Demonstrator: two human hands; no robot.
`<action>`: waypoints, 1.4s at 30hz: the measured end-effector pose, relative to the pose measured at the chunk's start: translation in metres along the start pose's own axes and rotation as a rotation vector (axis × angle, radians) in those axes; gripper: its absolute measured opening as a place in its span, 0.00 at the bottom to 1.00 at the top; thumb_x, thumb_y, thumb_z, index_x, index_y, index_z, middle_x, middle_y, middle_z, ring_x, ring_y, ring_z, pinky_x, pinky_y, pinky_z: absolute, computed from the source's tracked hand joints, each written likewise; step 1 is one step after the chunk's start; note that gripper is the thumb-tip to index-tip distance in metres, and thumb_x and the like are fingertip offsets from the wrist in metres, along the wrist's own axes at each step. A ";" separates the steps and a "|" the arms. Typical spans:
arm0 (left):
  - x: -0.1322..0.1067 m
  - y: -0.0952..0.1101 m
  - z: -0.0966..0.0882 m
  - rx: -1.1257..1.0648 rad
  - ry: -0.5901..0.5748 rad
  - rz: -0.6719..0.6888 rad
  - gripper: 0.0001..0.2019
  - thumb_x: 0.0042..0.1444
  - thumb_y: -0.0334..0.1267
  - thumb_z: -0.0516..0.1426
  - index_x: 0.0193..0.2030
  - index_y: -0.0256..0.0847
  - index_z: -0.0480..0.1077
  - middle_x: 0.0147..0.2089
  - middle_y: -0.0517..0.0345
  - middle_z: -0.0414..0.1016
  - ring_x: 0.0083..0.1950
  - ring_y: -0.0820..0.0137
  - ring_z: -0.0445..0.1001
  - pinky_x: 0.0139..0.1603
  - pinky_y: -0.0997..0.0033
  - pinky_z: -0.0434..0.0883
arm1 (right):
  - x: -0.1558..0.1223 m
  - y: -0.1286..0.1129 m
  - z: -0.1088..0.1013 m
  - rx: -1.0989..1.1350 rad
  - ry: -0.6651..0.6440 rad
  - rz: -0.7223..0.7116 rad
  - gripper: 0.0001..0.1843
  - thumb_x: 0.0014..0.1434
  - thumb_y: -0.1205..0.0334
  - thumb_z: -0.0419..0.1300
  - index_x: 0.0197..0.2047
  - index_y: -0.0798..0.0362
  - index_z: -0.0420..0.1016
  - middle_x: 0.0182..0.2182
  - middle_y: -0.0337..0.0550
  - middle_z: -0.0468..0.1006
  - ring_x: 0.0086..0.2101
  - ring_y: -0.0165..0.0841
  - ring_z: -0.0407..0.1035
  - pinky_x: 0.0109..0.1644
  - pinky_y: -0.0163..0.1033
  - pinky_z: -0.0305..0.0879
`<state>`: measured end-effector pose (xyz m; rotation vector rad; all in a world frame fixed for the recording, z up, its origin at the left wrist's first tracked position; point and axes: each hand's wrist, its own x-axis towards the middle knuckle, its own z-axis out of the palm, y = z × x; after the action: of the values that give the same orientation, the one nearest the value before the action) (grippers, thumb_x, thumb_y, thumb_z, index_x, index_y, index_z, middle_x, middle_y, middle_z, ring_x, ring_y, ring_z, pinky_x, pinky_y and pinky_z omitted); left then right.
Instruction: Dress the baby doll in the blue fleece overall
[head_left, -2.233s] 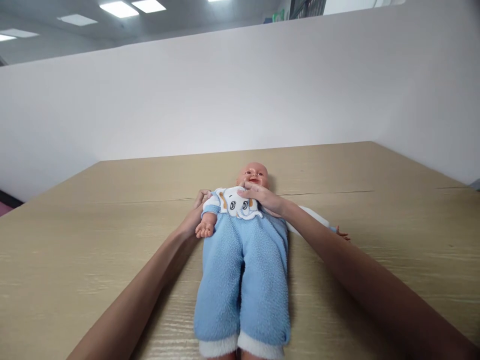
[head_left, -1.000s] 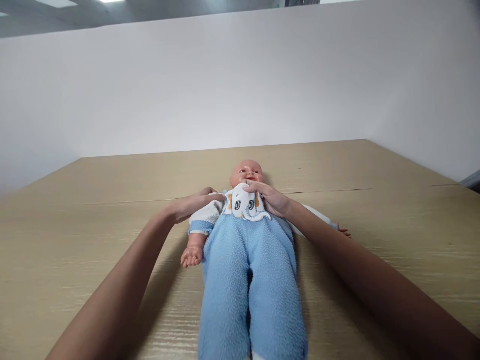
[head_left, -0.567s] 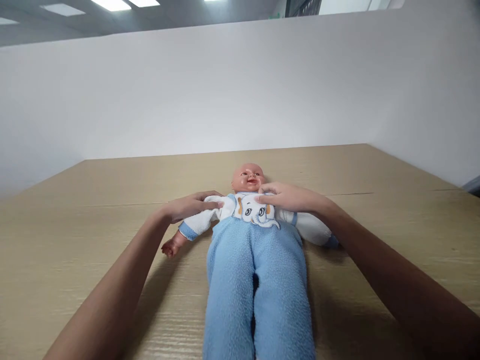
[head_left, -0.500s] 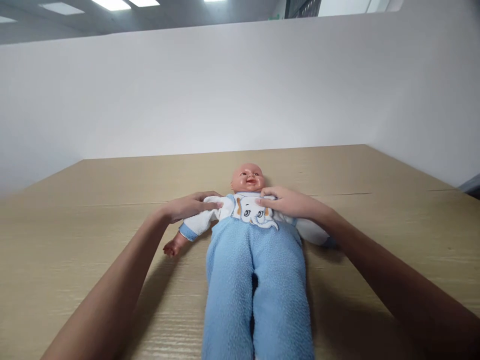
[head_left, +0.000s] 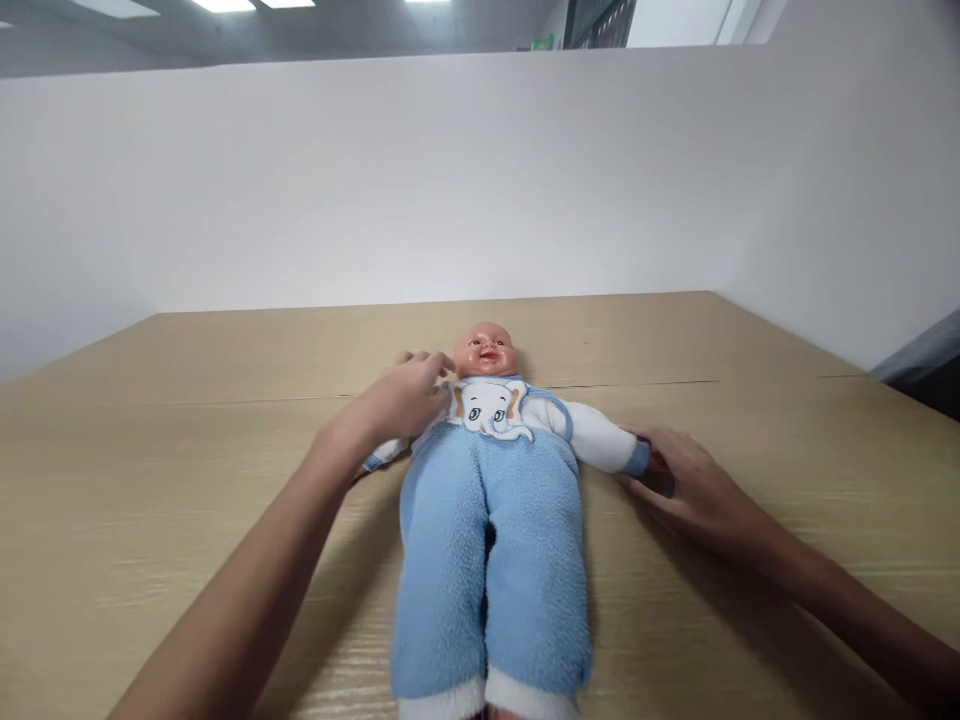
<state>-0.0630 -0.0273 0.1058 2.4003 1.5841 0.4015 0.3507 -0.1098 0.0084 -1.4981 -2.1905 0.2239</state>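
Observation:
A baby doll [head_left: 486, 352] lies on its back, head away from me, in fuzzy light-blue overalls [head_left: 487, 520] with an elephant face on the bib and a white long-sleeved top. At the doll's shoulder on the left of the view, my left hand [head_left: 409, 400] has bent fingers gripping the overalls by the strap. Its thumb and exact hold are hidden. On the other side, a blue-edged strap [head_left: 561, 408] hangs loosely around the upper white sleeve [head_left: 600, 437]. My right hand [head_left: 686, 480] closes around the doll's hand at the blue cuff.
The doll rests on a light wood-grained table [head_left: 187, 450] with a thin seam across it. A white partition [head_left: 450, 180] rises behind, with another panel on the right. A dark grey object [head_left: 926, 360] shows at the right edge.
My right hand has left the doll's chest and moved right and down to the doll's hand. My left hand has shifted inward over the shoulder. The strap on the right has dropped onto the sleeve.

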 end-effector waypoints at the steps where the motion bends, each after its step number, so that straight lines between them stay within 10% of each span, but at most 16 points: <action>1: 0.001 0.019 0.006 0.010 0.063 0.087 0.20 0.68 0.44 0.53 0.63 0.41 0.73 0.64 0.41 0.77 0.71 0.46 0.68 0.71 0.44 0.66 | 0.000 0.003 0.000 0.022 0.012 -0.010 0.26 0.63 0.51 0.67 0.63 0.43 0.74 0.56 0.51 0.82 0.55 0.54 0.76 0.59 0.60 0.70; 6: 0.021 0.080 0.051 0.059 0.134 0.345 0.13 0.70 0.45 0.58 0.55 0.42 0.74 0.58 0.42 0.79 0.63 0.46 0.72 0.66 0.43 0.68 | 0.016 -0.002 -0.002 0.337 0.084 0.142 0.27 0.57 0.51 0.73 0.58 0.44 0.76 0.52 0.50 0.84 0.50 0.51 0.80 0.57 0.57 0.75; 14: 0.024 0.079 0.072 -0.203 0.255 0.470 0.06 0.75 0.41 0.50 0.49 0.43 0.65 0.45 0.51 0.77 0.44 0.61 0.75 0.47 0.60 0.70 | 0.080 -0.043 0.018 1.087 0.262 0.160 0.31 0.53 0.50 0.78 0.54 0.45 0.72 0.55 0.45 0.79 0.56 0.40 0.74 0.65 0.45 0.71; 24: 0.013 0.066 0.069 0.043 0.385 0.735 0.15 0.77 0.41 0.48 0.60 0.43 0.71 0.49 0.46 0.80 0.49 0.58 0.75 0.51 0.58 0.71 | 0.088 -0.072 0.059 0.651 0.246 -0.177 0.13 0.68 0.55 0.63 0.54 0.46 0.77 0.43 0.42 0.72 0.44 0.40 0.67 0.53 0.46 0.67; 32: 0.018 0.073 0.056 -0.434 0.344 0.450 0.14 0.75 0.49 0.52 0.48 0.43 0.73 0.46 0.53 0.80 0.48 0.62 0.76 0.54 0.62 0.72 | 0.074 -0.093 0.046 0.631 0.222 -0.243 0.17 0.75 0.46 0.56 0.46 0.45 0.83 0.50 0.49 0.72 0.55 0.45 0.68 0.65 0.53 0.65; 42: 0.026 0.061 0.066 -0.342 0.219 0.105 0.21 0.71 0.61 0.53 0.39 0.46 0.70 0.37 0.57 0.79 0.39 0.61 0.75 0.41 0.64 0.65 | 0.083 -0.078 0.074 1.392 0.112 0.270 0.19 0.67 0.39 0.63 0.40 0.47 0.72 0.41 0.39 0.76 0.46 0.36 0.71 0.58 0.41 0.70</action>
<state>0.0224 -0.0294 0.0674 2.2378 1.3400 0.9040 0.2271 -0.0546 -0.0022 -0.8623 -1.1162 1.3526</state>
